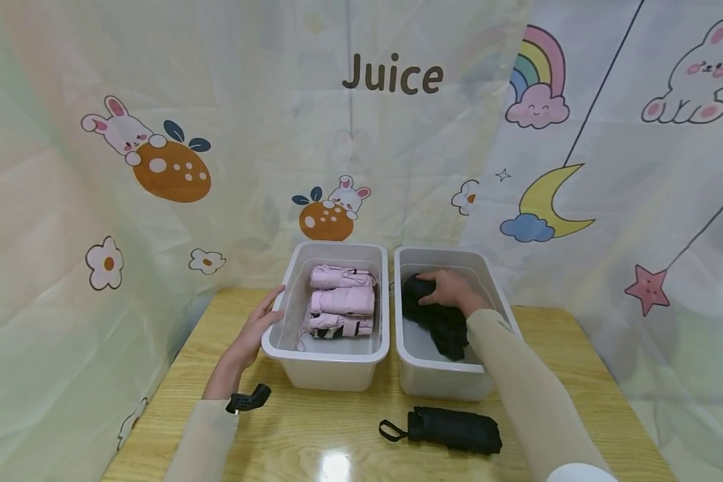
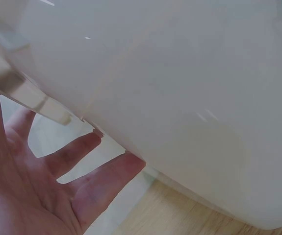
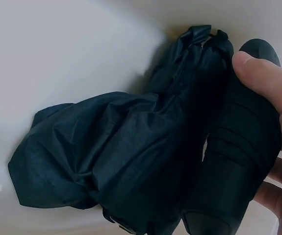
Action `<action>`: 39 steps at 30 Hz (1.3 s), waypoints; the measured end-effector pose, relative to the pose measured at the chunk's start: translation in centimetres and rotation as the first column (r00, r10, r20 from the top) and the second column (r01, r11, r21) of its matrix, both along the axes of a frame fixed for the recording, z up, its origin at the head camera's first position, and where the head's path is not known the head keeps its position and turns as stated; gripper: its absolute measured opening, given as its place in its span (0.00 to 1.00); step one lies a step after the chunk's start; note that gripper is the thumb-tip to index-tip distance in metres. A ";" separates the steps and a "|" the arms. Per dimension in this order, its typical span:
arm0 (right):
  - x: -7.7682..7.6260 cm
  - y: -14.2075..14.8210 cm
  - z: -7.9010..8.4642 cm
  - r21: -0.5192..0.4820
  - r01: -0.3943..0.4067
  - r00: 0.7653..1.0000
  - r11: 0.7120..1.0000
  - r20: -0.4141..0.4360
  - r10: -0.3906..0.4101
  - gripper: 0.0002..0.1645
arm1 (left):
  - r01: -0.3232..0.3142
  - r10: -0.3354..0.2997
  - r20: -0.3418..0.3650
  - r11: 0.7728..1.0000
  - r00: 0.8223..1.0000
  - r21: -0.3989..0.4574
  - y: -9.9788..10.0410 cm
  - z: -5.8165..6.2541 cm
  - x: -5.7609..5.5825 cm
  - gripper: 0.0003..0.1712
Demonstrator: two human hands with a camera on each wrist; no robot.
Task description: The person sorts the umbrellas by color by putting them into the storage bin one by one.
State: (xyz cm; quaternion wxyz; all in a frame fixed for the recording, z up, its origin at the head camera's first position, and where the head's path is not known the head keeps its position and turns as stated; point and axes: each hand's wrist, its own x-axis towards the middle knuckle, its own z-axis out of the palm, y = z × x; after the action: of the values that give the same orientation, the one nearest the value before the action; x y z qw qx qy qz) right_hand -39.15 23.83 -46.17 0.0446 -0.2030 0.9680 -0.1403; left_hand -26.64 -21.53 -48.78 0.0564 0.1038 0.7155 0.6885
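Observation:
In the right grey-white bin [image 1: 420, 348], my right hand [image 1: 450, 292] grips a folded black umbrella [image 3: 241, 142], thumb near its rounded end and fingers round the far side. Beside it in the same bin lies loose, wrinkled black fabric [image 3: 106, 152], bunched against the held umbrella. My left hand [image 1: 259, 329] touches the left side of the left grey-white bin [image 1: 331, 358] at the rim; its fingers [image 2: 116, 176] are extended against the wall in the left wrist view. Inside that bin, several folded pink umbrellas [image 1: 343, 300] lie in a stack of rows.
A folded black umbrella [image 1: 454, 430] with a wrist loop lies on the wooden table [image 1: 289, 428] in front of the right bin. Both bins stand side by side with a narrow gap. A printed curtain [image 1: 247, 167] hangs behind and around the table.

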 end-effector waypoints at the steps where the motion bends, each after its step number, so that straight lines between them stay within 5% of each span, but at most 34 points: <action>1: 0.0 -0.1 0.0 -0.003 -0.004 1.000 1.000 0.003 0.004 0.42 | 0.000 0.000 0.001 1.000 1.000 0.000 0.0 0.0 0.0 0.35; 16: -0.7 -0.8 -0.9 -0.007 -0.027 0.999 1.000 0.032 0.027 0.44 | 0.000 0.000 -0.006 1.000 1.000 0.006 -0.1 0.2 0.2 0.35; 26: -0.3 -0.5 -0.1 -0.042 0.007 0.993 0.999 0.118 -0.002 0.40 | -0.019 0.019 -0.003 0.999 1.000 -0.031 0.2 0.2 0.1 0.35; 33: 0.4 -0.4 2.0 -0.098 -0.034 0.992 0.995 0.120 0.046 0.34 | -0.015 0.015 0.007 0.999 1.000 -0.029 0.4 0.2 0.0 0.35; 39: 2.2 -1.1 6.6 -0.229 -0.090 0.992 0.969 0.069 0.109 0.29 | -0.022 0.022 0.011 0.999 1.000 -0.028 0.1 0.2 0.0 0.34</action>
State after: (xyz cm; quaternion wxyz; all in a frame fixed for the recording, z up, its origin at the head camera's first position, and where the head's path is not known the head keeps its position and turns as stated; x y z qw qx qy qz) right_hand -36.91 22.74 -39.52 0.0673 -0.2493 0.9318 -0.2550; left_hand -26.69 -21.46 -48.53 0.0542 0.0911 0.7259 0.6796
